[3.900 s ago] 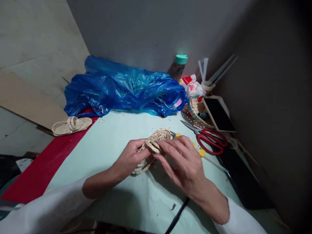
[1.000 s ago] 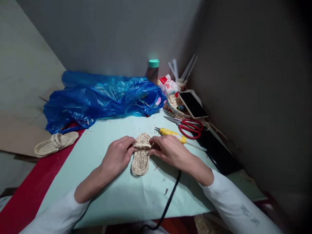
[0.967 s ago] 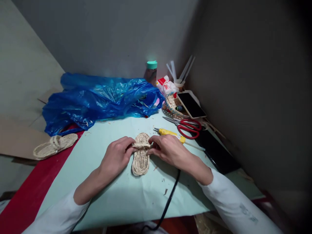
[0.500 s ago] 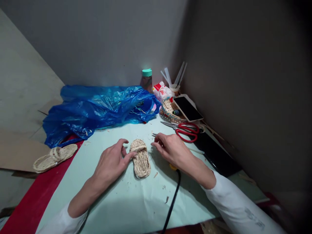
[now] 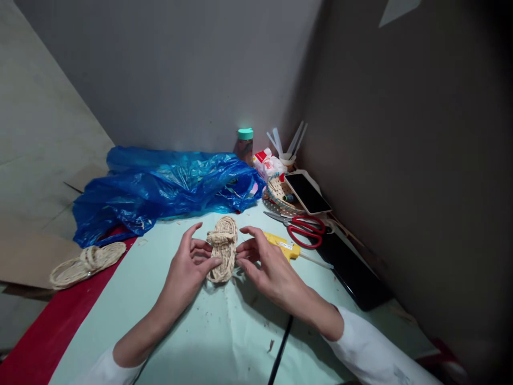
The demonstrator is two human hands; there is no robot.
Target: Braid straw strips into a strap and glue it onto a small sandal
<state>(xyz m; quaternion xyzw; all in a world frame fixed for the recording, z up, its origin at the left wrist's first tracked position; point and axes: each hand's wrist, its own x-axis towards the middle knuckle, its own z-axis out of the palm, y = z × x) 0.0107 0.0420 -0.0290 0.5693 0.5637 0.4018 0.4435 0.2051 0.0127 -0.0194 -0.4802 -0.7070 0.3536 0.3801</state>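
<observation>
A small woven straw slipper (image 5: 223, 255) with a cross strap is between my two hands, toe end away from me. My left hand (image 5: 188, 262) grips its left side, thumb over the sole and fingers at the edge. At the right edge, the thumb and fingertips of my right hand (image 5: 266, 264) pinch it, with the index finger raised. Beyond my right hand lies a yellow glue gun (image 5: 284, 246), a clear glue stick in its back end and a black cord (image 5: 281, 347) running toward me. A second straw slipper (image 5: 88, 264) rests at the left edge.
Red-handled scissors (image 5: 304, 230) and a black flat object (image 5: 348, 267) lie on the right. Behind are a woven basket (image 5: 276, 195), a phone (image 5: 308, 193), a green-lidded jar (image 5: 245, 144), glue sticks (image 5: 296, 138) in a cup and a blue plastic bag (image 5: 172, 187).
My right hand has moved left from above the glue gun onto the slipper's edge, leaving the gun in view. The slipper has shifted slightly left and away from me, with my left hand on it.
</observation>
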